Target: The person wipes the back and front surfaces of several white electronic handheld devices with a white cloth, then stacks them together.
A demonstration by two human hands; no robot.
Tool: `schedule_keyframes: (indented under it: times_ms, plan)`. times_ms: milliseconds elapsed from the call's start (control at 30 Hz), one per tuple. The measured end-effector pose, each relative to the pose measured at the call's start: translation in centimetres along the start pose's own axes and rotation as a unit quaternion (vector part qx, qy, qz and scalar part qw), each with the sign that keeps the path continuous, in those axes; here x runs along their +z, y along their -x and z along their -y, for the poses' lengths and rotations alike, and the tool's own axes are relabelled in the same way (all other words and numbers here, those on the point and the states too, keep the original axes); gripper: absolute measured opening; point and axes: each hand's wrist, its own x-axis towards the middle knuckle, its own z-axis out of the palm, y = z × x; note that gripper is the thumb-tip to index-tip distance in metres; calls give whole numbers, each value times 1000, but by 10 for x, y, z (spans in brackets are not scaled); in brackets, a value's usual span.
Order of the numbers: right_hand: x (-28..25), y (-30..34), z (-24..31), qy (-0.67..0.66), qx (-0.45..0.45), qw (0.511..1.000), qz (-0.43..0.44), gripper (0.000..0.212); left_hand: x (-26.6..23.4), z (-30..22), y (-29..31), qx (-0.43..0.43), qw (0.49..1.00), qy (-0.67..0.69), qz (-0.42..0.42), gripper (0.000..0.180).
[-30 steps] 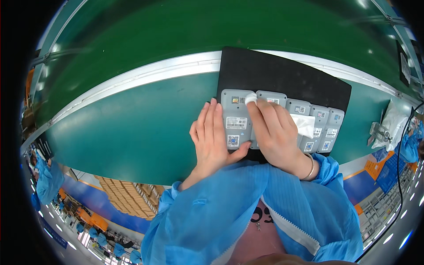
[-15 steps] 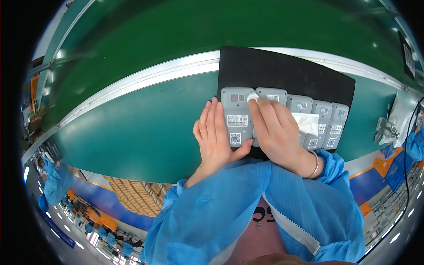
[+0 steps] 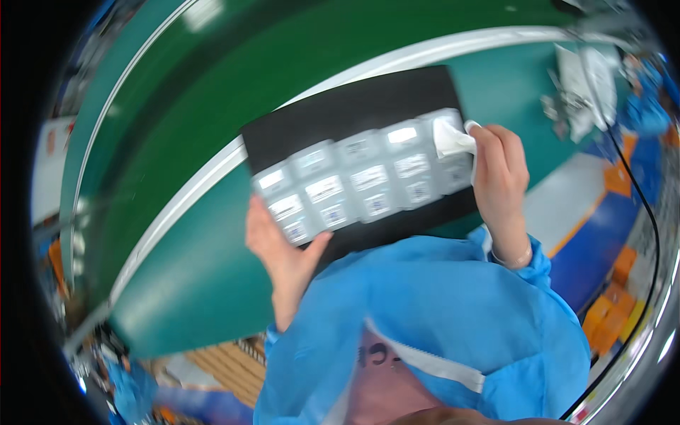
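Observation:
Several flat grey plastic devices [image 3: 370,157] lie side by side in a row, with white labels and square codes facing up. They rest on a black mat [image 3: 354,106], and their details are smeared by motion. My left hand [image 3: 282,258] lies against the left end of the row, fingers stretched out along the side and thumb apart near the lower edge. Closed on a white wiping cloth [image 3: 452,139], my right hand [image 3: 500,170] is at the row's right end. The cloth hangs over the upper part of the last device.
The mat sits on a green worktop [image 3: 202,265], against a white rail [image 3: 382,64]. Beyond the rail runs a darker green surface [image 3: 234,85]. White plastic bags [image 3: 584,88] lie at the far right, and a black cable [image 3: 641,191] hangs down that side.
My right hand has moved with the cloth from the leftmost devices to the right end of the row. The whole view has turned, and my left hand stays at the left end.

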Motion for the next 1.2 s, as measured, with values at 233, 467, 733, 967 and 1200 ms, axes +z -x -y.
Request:
schedule_keyframes:
  times_ms: [233, 467, 733, 967, 1200]
  plan:
    - [-15, 28, -81, 146, 58, 987, -14, 17, 6, -8, 1, 13, 999, -30, -9, 112]
    - [-26, 19, -148, 263, 350, 894, 93, 18, 3, -20, 12, -61, 996, 62, -21, 93]
    - [-32, 81, -285, 251, 215, 941, 68, 38, -9, -27, 39, -143, 984, 59, -83, 87]
    - [-36, 58, -264, 351, 313, 863, 184, 36, 3, -21, 29, -106, 989, 16, -104, 90]
    - [16, -53, -23, -232, 112, 958, 122, 29, 8, -9, -3, -71, 991, 45, -101, 85]
